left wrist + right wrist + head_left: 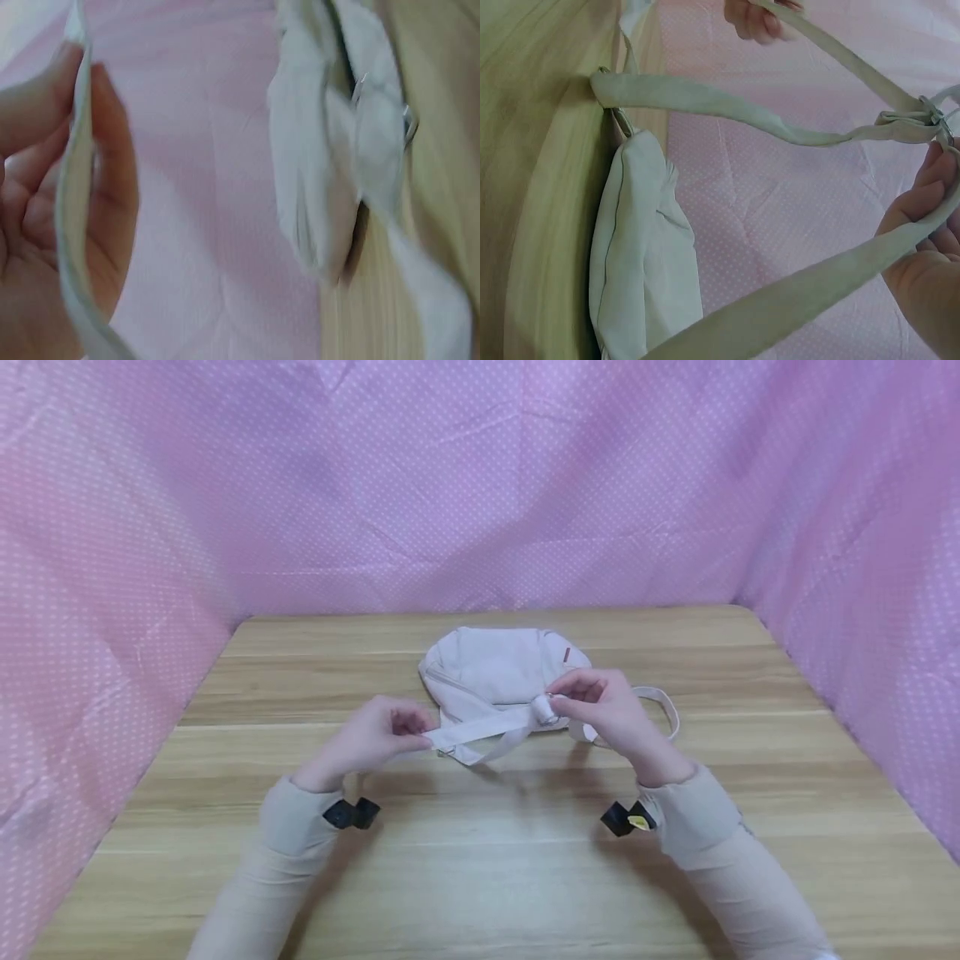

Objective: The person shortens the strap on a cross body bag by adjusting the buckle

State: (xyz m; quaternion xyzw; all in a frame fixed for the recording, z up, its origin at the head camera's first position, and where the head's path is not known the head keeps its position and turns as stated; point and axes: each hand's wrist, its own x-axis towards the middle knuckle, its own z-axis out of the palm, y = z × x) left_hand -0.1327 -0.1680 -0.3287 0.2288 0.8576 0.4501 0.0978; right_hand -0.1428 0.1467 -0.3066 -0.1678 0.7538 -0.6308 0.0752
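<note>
A white fabric bag (491, 667) with a small red tag lies on the wooden table in front of me. Between thumb and fingers, my left hand (378, 731) pinches the bag's strap (480, 727), which stretches taut toward the right. My right hand (611, 714) grips the strap at its metal slider buckle (936, 116), where the strap doubles back in a loop. From the buckle another stretch of strap runs down to a metal ring at the bag's corner, seen in the right wrist view. Both hands are raised above the table, just in front of the bag.
A loop of strap (667, 706) curves out on the bag's right side. The wooden table (480, 877) extends around the bag. Pink dotted cloth (480, 485) hangs behind it and on both sides.
</note>
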